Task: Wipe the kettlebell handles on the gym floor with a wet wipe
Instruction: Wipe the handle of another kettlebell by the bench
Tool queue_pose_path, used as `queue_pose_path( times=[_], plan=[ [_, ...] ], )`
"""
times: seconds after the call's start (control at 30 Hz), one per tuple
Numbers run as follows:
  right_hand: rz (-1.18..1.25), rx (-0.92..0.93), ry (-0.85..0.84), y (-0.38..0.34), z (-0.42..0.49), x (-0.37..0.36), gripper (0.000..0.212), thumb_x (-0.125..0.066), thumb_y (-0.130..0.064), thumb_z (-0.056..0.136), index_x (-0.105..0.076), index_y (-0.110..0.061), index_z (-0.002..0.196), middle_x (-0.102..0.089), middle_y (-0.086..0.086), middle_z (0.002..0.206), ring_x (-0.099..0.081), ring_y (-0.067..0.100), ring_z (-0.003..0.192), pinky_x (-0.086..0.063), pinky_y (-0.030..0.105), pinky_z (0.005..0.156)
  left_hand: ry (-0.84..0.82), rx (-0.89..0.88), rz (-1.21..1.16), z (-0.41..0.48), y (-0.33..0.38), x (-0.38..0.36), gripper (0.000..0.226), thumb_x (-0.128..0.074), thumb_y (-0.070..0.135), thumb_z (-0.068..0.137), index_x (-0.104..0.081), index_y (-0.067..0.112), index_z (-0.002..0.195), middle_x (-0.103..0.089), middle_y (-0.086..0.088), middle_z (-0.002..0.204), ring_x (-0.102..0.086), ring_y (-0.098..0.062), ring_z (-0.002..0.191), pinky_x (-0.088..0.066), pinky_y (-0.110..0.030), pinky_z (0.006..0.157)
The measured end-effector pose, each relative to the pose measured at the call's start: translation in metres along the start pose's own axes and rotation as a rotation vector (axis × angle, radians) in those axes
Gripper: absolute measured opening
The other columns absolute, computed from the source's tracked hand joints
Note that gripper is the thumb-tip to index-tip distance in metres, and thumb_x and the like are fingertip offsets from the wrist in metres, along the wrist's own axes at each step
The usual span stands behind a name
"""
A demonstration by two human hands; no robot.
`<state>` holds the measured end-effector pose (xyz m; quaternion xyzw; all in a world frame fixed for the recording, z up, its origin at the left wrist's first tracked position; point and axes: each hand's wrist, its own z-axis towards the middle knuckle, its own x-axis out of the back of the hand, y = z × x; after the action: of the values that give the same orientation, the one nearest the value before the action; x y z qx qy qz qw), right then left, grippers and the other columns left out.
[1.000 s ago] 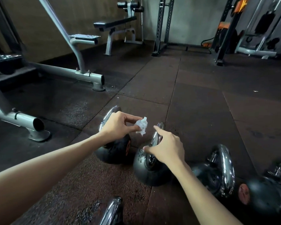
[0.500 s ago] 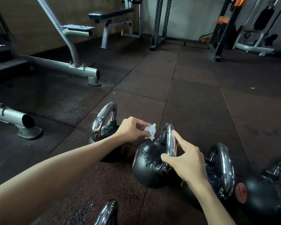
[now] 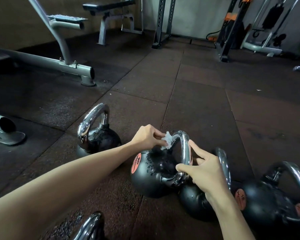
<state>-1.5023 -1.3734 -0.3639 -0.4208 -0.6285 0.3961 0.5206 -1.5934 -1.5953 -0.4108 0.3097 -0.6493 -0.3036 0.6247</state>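
On my feed the left hand [image 3: 145, 137] pinches a small crumpled wet wipe [image 3: 166, 141] between thumb and fingertips and presses it against the top left of the chrome handle [image 3: 184, 148] of the middle kettlebell [image 3: 151, 175]. The right hand [image 3: 204, 172] steadies that same handle, with the thumb on the lower part of the loop and the index finger laid straight along its outer side, so the bar sits pinched between them. This kettlebell rests on the gym floor [image 3: 197, 101] near its front edge in my view. It looks tipped to my right, its black body is beaded with droplets, and a red round label faces left. A second kettlebell [image 3: 99, 135] stands upright just to the left, apart from the first. A third kettlebell [image 3: 192, 203] sits behind my right wrist, touching the one I hold, and a fourth kettlebell [image 3: 260, 201] lies at the right edge. Another chrome loop [image 3: 90, 226] pokes in at the bottom edge. Farther back, a grey machine frame [image 3: 42, 61] stands on the left side, a bench [image 3: 109, 7] sits beyond it, and a rack [image 3: 163, 21] stands by the far wall.
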Motion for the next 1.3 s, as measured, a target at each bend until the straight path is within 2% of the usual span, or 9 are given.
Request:
queue_pose_path(
  times=[0.13,0.23,0.37,0.53,0.7,0.87,0.97,1.13,1.3],
  plan=[
    [0.01,-0.022,0.019,0.001,0.002,0.013,0.083,-0.083,-0.001,0.075,-0.055,-0.039,0.144,-0.068,-0.008,0.058,-0.047,0.011,0.045,-0.051,0.027,0.052,0.068,0.057,0.009,-0.001,0.007,-0.022,0.036,-0.091,0.033,0.076,-0.082,0.02,0.108,-0.08,0.007,0.1,-0.07,-0.001,0.09,-0.05,-0.011,0.077],
    [0.03,-0.04,0.029,0.001,0.006,0.015,0.063,-0.077,-0.015,0.089,-0.056,-0.039,0.144,-0.056,-0.007,0.053,-0.044,0.013,0.047,-0.048,0.03,0.051,0.121,0.05,-0.026,-0.001,0.012,-0.03,0.04,-0.091,0.034,0.077,-0.081,0.018,0.111,-0.079,0.005,0.109,-0.068,-0.002,0.093,-0.046,-0.004,0.075],
    [0.071,-0.077,0.029,-0.004,0.006,0.011,0.057,-0.076,-0.016,0.092,-0.059,-0.038,0.141,-0.048,-0.009,0.05,-0.04,0.01,0.05,-0.042,0.026,0.046,0.154,-0.005,-0.056,0.004,0.029,-0.022,0.035,-0.09,0.032,0.078,-0.082,0.021,0.11,-0.079,0.005,0.112,-0.07,-0.001,0.096,-0.053,-0.016,0.088],
    [0.033,-0.078,0.0,-0.015,-0.002,0.01,0.06,-0.078,-0.016,0.09,-0.059,-0.041,0.14,-0.052,-0.008,0.049,-0.039,0.008,0.041,-0.046,0.024,0.045,0.122,-0.216,-0.023,0.003,0.049,-0.006,0.029,-0.086,0.017,0.081,-0.082,0.029,0.107,-0.079,0.016,0.1,-0.048,0.004,0.055,-0.041,-0.015,0.055],
    [0.076,-0.111,-0.033,-0.017,-0.006,0.015,0.062,-0.078,-0.011,0.089,-0.059,-0.038,0.141,-0.048,-0.009,0.043,-0.042,0.005,0.043,-0.044,0.026,0.049,0.067,-0.183,-0.016,-0.012,0.028,0.004,0.036,-0.091,0.023,0.078,-0.081,0.019,0.112,-0.077,0.003,0.117,-0.057,0.027,0.071,-0.043,0.001,0.071],
    [0.053,-0.114,-0.028,-0.015,-0.004,0.017,0.061,-0.073,-0.012,0.094,-0.053,-0.037,0.146,-0.049,-0.008,0.045,-0.043,0.005,0.041,-0.048,0.028,0.048,0.04,-0.229,-0.111,-0.024,0.039,-0.014,0.032,-0.087,0.034,0.081,-0.08,0.036,0.112,-0.081,0.009,0.087,-0.043,0.0,0.055,-0.038,-0.027,0.051],
    [0.031,-0.131,-0.023,-0.013,0.001,0.019,0.058,-0.066,-0.013,0.099,-0.05,-0.038,0.149,-0.049,-0.008,0.044,-0.046,0.009,0.043,-0.051,0.03,0.049,0.07,-0.196,-0.11,-0.016,0.049,-0.016,0.031,-0.086,0.03,0.083,-0.08,0.029,0.113,-0.069,0.017,0.063,-0.038,0.004,0.044,-0.031,-0.013,0.05],
    [0.028,-0.15,-0.049,-0.009,0.004,0.025,0.057,-0.062,-0.013,0.101,-0.049,-0.04,0.149,-0.046,-0.015,0.045,-0.039,0.007,0.04,-0.05,0.031,0.054,0.05,-0.136,-0.08,-0.003,0.062,-0.018,0.029,-0.085,0.035,0.084,-0.081,0.032,0.113,-0.071,0.005,0.069,-0.035,0.0,0.044,-0.03,-0.014,0.048],
    [0.028,-0.146,-0.082,-0.01,-0.001,0.024,0.06,-0.065,-0.009,0.098,-0.05,-0.04,0.148,-0.039,-0.019,0.04,-0.036,0.003,0.037,-0.047,0.03,0.053,0.074,-0.077,-0.08,0.004,0.066,-0.014,0.023,-0.083,0.03,0.087,-0.082,0.028,0.11,-0.07,0.017,0.069,-0.042,0.007,0.041,-0.03,-0.008,0.047]
  ],
)
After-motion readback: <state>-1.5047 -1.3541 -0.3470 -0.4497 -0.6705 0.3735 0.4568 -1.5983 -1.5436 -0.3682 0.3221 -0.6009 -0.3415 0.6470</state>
